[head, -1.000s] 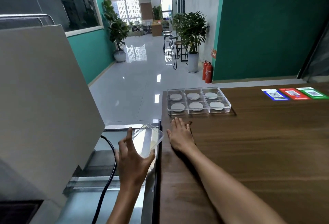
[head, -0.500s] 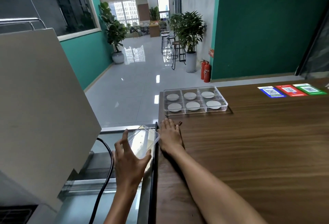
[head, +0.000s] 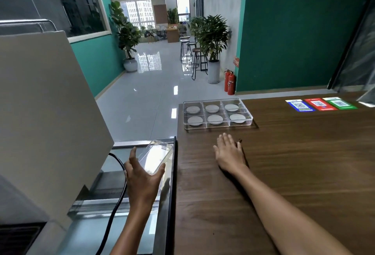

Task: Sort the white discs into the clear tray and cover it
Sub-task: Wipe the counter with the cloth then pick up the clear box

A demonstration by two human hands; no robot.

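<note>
My left hand holds the clear lid off the surface's edge, same as before. My right hand has slid right, lying flat and empty. All six discs sit in the tray, so covering comes next.

The surface is dark wood with a smooth, dull grain. On it, the tray is clear, shiny plastic. Beside the surface, the lid is clear plastic too. The floor is glossy.
</note>
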